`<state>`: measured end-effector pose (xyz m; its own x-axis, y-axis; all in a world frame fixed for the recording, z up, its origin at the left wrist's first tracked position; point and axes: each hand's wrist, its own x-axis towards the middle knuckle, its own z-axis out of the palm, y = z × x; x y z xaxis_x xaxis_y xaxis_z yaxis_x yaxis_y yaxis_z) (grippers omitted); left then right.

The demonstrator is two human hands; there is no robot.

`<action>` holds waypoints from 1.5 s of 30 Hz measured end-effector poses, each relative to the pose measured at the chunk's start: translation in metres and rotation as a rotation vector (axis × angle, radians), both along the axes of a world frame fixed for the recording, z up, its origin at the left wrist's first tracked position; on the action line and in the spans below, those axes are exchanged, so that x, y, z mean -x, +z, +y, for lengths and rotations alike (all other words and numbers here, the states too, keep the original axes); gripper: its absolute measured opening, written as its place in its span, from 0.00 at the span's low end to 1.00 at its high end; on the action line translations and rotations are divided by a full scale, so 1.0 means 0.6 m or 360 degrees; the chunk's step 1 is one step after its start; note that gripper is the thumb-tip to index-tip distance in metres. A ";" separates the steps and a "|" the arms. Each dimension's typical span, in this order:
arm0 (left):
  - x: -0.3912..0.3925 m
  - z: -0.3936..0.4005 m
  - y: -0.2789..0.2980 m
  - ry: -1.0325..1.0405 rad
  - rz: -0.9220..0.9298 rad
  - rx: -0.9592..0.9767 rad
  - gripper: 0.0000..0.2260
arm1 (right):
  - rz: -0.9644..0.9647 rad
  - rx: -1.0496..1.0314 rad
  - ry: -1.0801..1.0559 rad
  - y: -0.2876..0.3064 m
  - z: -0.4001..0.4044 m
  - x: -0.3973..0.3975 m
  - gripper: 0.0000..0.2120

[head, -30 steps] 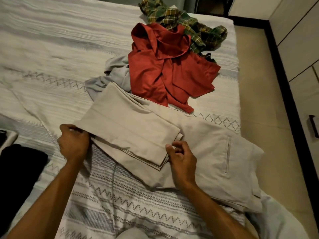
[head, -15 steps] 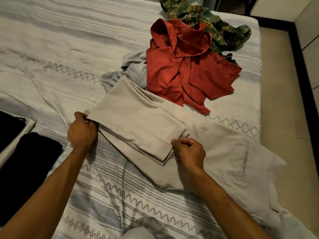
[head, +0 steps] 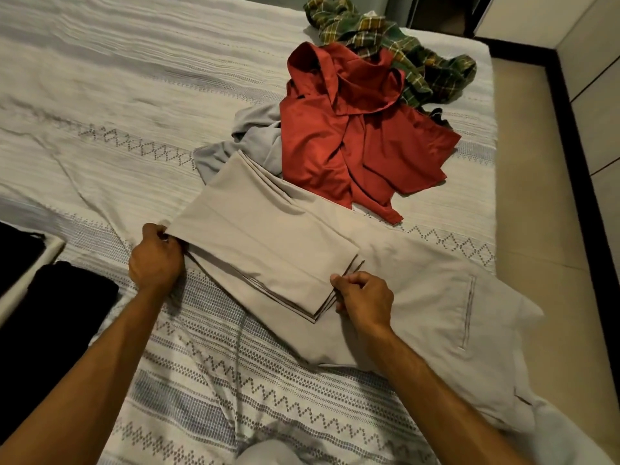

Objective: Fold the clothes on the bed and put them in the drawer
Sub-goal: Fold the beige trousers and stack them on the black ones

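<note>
Beige trousers [head: 268,243] lie on the bed [head: 100,95], their legs folded back over the seat part, whose pocket seam shows at the right. My left hand [head: 156,260] grips the left corner of the folded legs. My right hand [head: 364,302] pinches the layered hem ends at the near right corner. Behind the trousers lie a crumpled red shirt [head: 355,142], a grey garment [head: 251,135] partly under the trousers and the red shirt, and a green plaid shirt [head: 402,52].
Black folded clothes [head: 57,317] sit at the left edge of the bed. Tan floor [head: 536,196] runs along the bed's right side, bordered by a dark skirting and pale cabinet fronts [head: 597,95] at the far right.
The camera view has drifted left and down a little. Both hands keep their grip on the folded legs; the right hand has closed from loose fingers into a pinch on the hem ends.
</note>
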<state>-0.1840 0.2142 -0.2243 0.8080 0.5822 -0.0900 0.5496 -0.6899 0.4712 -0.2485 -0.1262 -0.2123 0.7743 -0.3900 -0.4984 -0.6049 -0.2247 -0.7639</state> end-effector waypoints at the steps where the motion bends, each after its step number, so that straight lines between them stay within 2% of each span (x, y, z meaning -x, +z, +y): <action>1: 0.002 0.005 0.001 -0.0029 -0.0036 0.0016 0.15 | -0.0012 0.0014 0.0013 0.001 0.004 0.000 0.10; 4: 0.004 0.006 0.002 -0.0020 -0.0159 0.0187 0.19 | -0.0050 0.0032 0.0009 0.003 -0.001 0.010 0.09; 7: -0.007 0.024 0.006 -0.0112 0.0010 0.0211 0.15 | -0.0089 0.0047 -0.0042 -0.004 -0.006 0.023 0.07; 9: -0.025 0.034 0.013 -0.0191 0.0084 0.0209 0.16 | -0.0149 0.0119 -0.0090 -0.009 -0.003 0.031 0.06; 12: -0.065 0.032 0.039 -0.0401 0.0193 0.0182 0.27 | -0.0282 0.0284 -0.0048 -0.013 0.011 0.040 0.11; 14: -0.088 0.020 0.058 -0.0535 0.0277 0.0151 0.34 | -0.0321 0.0312 0.0000 -0.015 0.023 0.043 0.21; 16: -0.096 0.009 0.073 -0.0565 0.0242 0.0312 0.32 | -0.0344 0.0456 0.0128 -0.018 0.034 0.046 0.31; 18: -0.095 0.012 0.084 -0.0617 0.0186 0.0323 0.25 | -0.0319 0.0785 0.0288 -0.018 0.054 0.051 0.35; 20: -0.091 0.023 0.102 -0.0599 0.0148 0.0326 0.20 | -0.0262 0.1110 0.0469 -0.021 0.078 0.059 0.35; 22: -0.084 0.049 0.122 -0.0552 0.0106 0.0321 0.19 | -0.0247 0.1227 0.0655 -0.028 0.103 0.064 0.33; 25: -0.051 0.105 0.155 -0.0494 0.0032 0.0198 0.25 | -0.0273 0.1237 0.0918 -0.037 0.136 0.059 0.31; 27: -0.017 0.154 0.179 -0.0384 -0.0055 0.0229 0.28 | -0.0380 0.1195 0.1149 -0.042 0.159 0.053 0.31; 30: 0.032 0.231 0.209 -0.0314 -0.0050 0.0306 0.28 | -0.0526 0.1082 0.1433 -0.044 0.195 0.043 0.31; 34: 0.086 0.271 0.243 -0.0288 -0.0024 0.0369 0.25 | -0.0523 0.1141 0.1512 -0.044 0.229 0.048 0.31; 37: 0.084 0.258 0.245 -0.0249 -0.0091 0.0603 0.18 | -0.0529 0.1128 0.1506 -0.047 0.232 0.062 0.30; 40: 0.061 0.231 0.267 -0.0169 -0.0236 0.0901 0.16 | -0.0540 0.1071 0.1535 -0.039 0.224 0.076 0.29; 45: 0.010 0.109 0.347 -0.0338 -0.0515 0.1102 0.11 | -0.0495 0.0777 0.1643 -0.009 0.213 0.093 0.37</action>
